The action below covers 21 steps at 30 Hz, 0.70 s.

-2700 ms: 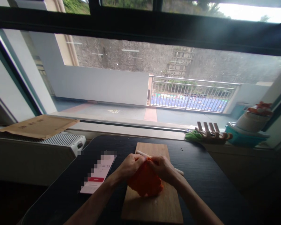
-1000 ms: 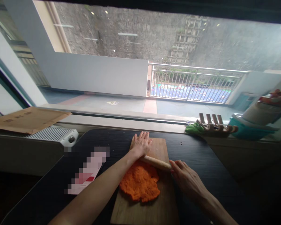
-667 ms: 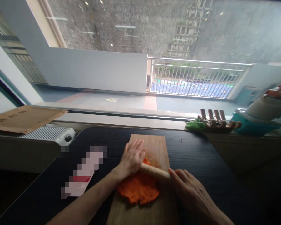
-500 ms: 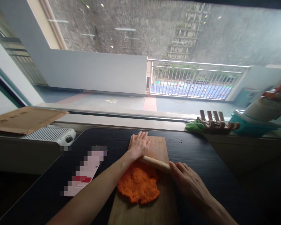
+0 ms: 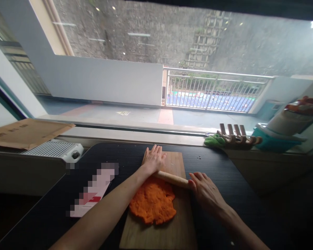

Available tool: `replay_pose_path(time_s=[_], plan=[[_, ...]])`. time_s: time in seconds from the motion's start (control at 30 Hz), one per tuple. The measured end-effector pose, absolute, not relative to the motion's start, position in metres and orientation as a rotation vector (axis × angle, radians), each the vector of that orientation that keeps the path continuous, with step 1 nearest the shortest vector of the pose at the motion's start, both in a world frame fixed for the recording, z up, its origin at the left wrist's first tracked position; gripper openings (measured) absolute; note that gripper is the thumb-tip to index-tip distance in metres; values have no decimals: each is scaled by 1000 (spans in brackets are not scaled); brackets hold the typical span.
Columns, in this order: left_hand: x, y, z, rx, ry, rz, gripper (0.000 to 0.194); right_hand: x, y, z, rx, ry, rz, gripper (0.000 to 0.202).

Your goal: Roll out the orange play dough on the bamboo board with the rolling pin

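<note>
A flattened sheet of orange dough (image 5: 153, 203) with an uneven, cracked edge lies on a wooden board (image 5: 159, 236). Across the board, at the dough's far edge, rests a wooden rolling pin (image 5: 173, 179). My left hand (image 5: 154, 160) lies palm down over the pin's left end, fingers stretched forward. At the other end my right hand (image 5: 205, 187) presses on the pin, its fingers extended and slightly apart. My left forearm passes over the dough's left side.
The board sits on a dark table (image 5: 211, 166). A pink and red item (image 5: 94, 199), partly pixelated, lies at the left. Beyond are a radiator (image 5: 54, 148), a brown envelope (image 5: 28, 132), a green cloth (image 5: 214, 140) and a teal basin (image 5: 273, 139) by the window.
My right hand's fingers have lifted and spread a little, reaching slightly farther forward. The pin's right end sits slightly farther away. The view has shifted slightly.
</note>
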<state>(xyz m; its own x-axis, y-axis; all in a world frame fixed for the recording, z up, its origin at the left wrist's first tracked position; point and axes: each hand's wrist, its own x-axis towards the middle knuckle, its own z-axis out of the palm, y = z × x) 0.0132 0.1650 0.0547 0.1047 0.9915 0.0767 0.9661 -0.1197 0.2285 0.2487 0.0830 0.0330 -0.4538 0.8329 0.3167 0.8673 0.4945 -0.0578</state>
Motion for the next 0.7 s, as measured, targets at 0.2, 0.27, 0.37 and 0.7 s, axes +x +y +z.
replay_pose_path(time_s=[0.2,0.27,0.37,0.7], plan=[[-5,106,48,2281,1875,309,53,259,33,14,-1050,-2423,-432,47],[-6,100,45,2276,1872,325,51,260,33,13,-1034,-2434,-450,50],[4,129,48,2217,1950,392,47,255,59,22,-1283,-2459,-345,47],[-45,120,73,1896,2018,479,34,252,86,42,-1656,-2433,190,30]])
